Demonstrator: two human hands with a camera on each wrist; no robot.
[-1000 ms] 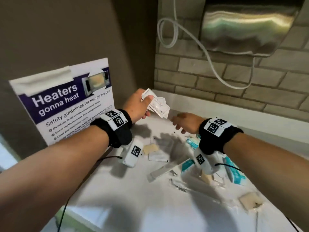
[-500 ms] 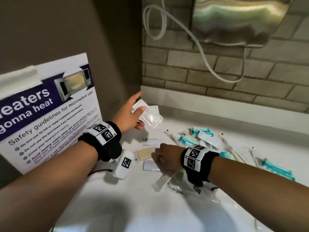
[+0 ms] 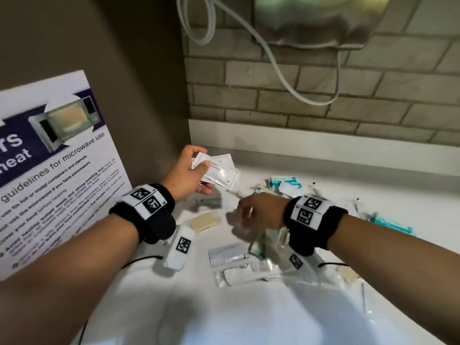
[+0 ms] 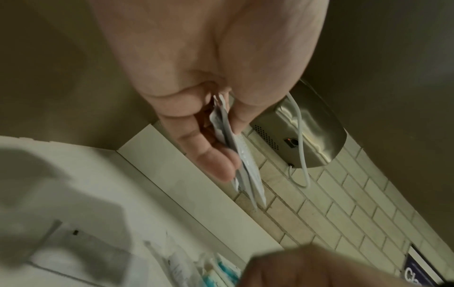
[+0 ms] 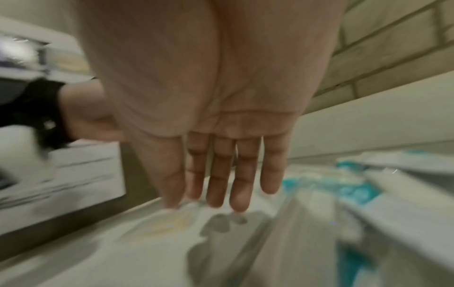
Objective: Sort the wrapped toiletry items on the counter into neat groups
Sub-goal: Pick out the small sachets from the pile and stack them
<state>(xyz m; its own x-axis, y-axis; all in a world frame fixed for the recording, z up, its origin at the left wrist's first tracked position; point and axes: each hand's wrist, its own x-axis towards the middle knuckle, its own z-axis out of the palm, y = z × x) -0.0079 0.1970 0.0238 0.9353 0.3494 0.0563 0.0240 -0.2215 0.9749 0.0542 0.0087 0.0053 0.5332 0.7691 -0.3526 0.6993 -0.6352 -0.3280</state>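
The left hand is raised above the back left corner of the white table, thumb on top and fingers beneath, pinching a small fan of flat white sachets; the top one bears dark print reading "SHAMPOO WITH CONDITIONER" as far as the letters can be made out; in the left wrist view the sachets show edge-on as thin pale sheets clamped between thumb and fingers; they hang clear of the table.

The right hand is low over the middle of the table, blurred in the head view; the right wrist view shows its fingers straight, close together and pointing down, holding nothing; the fingertips are just above the surface, and whether they touch it cannot be told.

The rest of the wrapped items lie loose on the table: a tan bar in clear wrap just left of the right hand; a flat silver-white packet nearer the person; a long clear wrapper with something white inside below that; teal-and-white packets heaped behind the right wrist, and one more teal packet off to the right; another tan bar under the right forearm.

A microwave safety poster leans on the left wall; a white cable loops down the brick wall behind.
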